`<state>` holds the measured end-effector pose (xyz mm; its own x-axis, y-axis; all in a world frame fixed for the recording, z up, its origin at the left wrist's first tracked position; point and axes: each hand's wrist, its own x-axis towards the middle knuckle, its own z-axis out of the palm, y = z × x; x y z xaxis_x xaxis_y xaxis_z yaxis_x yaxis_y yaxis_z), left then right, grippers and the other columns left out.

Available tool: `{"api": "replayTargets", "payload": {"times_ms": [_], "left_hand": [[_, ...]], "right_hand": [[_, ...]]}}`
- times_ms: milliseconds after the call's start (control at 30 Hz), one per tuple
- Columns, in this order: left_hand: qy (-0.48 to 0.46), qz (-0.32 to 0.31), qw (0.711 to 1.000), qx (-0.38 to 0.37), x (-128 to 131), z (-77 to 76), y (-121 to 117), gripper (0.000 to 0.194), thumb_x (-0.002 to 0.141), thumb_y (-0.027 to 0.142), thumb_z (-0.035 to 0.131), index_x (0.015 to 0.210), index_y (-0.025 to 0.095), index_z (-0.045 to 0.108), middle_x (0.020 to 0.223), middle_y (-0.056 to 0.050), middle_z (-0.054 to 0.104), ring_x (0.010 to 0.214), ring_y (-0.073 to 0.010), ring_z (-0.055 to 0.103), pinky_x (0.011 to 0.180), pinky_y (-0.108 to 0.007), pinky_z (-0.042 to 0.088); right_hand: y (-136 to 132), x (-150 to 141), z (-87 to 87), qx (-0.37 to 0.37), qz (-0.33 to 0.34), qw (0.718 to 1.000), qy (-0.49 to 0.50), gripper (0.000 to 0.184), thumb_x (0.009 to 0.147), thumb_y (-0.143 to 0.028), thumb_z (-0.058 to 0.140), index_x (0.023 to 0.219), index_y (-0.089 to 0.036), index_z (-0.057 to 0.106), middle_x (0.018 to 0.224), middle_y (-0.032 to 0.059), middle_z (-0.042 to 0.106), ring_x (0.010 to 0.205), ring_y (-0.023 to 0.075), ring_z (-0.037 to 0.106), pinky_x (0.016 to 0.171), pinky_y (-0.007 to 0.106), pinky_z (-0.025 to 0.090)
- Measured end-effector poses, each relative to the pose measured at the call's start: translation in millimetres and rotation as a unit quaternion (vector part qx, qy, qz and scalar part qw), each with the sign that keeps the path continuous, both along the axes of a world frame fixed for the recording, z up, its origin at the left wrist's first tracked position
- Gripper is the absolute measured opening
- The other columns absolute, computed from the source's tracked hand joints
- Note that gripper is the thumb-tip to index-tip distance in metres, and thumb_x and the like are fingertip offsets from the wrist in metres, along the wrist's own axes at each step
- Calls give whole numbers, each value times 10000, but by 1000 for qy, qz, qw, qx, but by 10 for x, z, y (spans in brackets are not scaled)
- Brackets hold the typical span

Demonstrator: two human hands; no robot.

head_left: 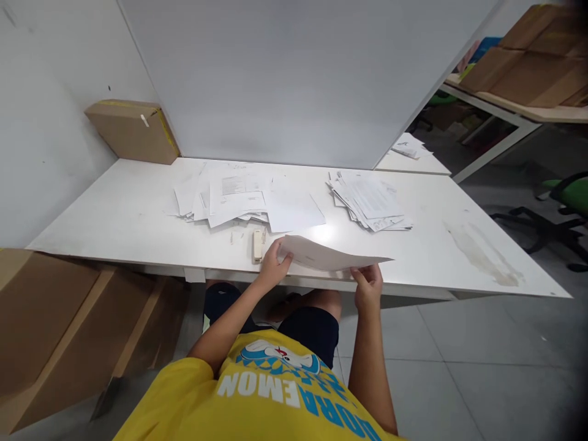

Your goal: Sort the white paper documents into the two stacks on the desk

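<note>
A sheet of paper (326, 254) is held up over the front edge of the white table, slightly curved and tilted. My left hand (274, 264) pinches its left end, thumb on the near face. At the right end, my right hand (369, 285) grips the lower edge between thumb and fingers. Just left of my left hand lies a small cream-coloured stapler-like object (258, 247); its exact kind is hard to make out. Behind the held sheet, loose papers (234, 193) spread out, with a blank sheet (294, 211) on their right side. A second paper stack (370, 199) sits farther right.
The white table (432, 245) meets a tall grey partition (275, 79) at the back. A taped cardboard box (133, 131) stands in the back left corner. Large cardboard boxes (59, 331) are on the floor at left. An office chair (533, 220) stands off to the right.
</note>
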<state>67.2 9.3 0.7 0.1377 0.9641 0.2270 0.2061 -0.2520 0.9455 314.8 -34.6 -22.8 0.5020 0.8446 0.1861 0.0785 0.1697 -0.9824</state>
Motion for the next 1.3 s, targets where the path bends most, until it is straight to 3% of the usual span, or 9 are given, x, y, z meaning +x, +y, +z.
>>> {"api": "replayTargets", "payload": {"times_ms": [200,333,500,633,733,833,933,1033,1300], "left_hand": [[22,-7,1000,-2,9,91,-88,274,945,341,490,1157,217,612,1139,-98,683,1082,-264,650,947,-417,535],[23,13,998,-51,-131,130,-387,224,917,361,528,1046,217,641,1008,-75,712,979,-265,673,899,-425,545],[-100,-87,974,-182,-415,-73,-901,397,842,430,651,1173,212,642,1166,-85,714,1098,-276,667,989,-432,520],[-135,-76,952,-265,-655,-276,-1098,503,751,477,750,1157,196,650,1107,-99,734,1073,-299,680,943,-446,540],[-116,-78,941,-307,-819,-299,-1088,534,729,506,763,1136,179,649,964,-92,745,882,-272,708,722,-368,575],[-102,-88,937,-321,-919,-197,-1015,527,759,489,744,1158,169,617,893,-66,727,673,-179,661,552,-262,512],[-99,-89,941,-312,-945,-60,-932,445,785,464,716,1090,163,598,791,-18,684,565,-121,596,516,-239,489],[-69,-60,949,-301,-938,22,-863,363,792,434,695,1021,178,575,708,19,629,564,-121,598,510,-236,498],[-10,12,967,-253,-885,-42,-835,248,861,382,587,1017,195,541,718,20,612,584,-131,633,479,-221,474]], "right_hand": [[-95,-61,62,-29,51,998,23,222,658,-386,750,813,-238,690,804,14,692,842,235,640,808,375,499],[-308,30,137,-48,81,991,91,255,630,-410,777,828,-259,720,845,26,736,905,267,674,837,401,524],[-593,64,95,-191,170,963,88,352,661,-428,816,969,-271,752,944,45,770,880,282,705,760,387,560],[-694,-139,-32,-225,215,945,100,405,655,-461,822,991,-246,749,935,47,775,840,276,714,734,377,564],[-689,-302,-86,-227,214,943,114,465,647,-490,816,1020,-226,737,943,61,777,811,276,717,716,384,566],[-632,-378,-65,-221,203,946,119,495,641,-507,808,1025,-206,727,932,79,776,802,284,717,709,393,562],[-560,-377,-7,-222,195,947,128,479,642,-473,799,1032,-205,723,918,70,774,799,276,716,718,392,558],[-520,-347,43,-246,189,941,138,435,633,-407,786,1010,-199,728,882,58,771,771,266,712,686,376,552],[-556,-322,84,-243,151,943,172,386,610,-332,786,964,-187,737,874,47,770,794,251,714,700,345,541]]}}
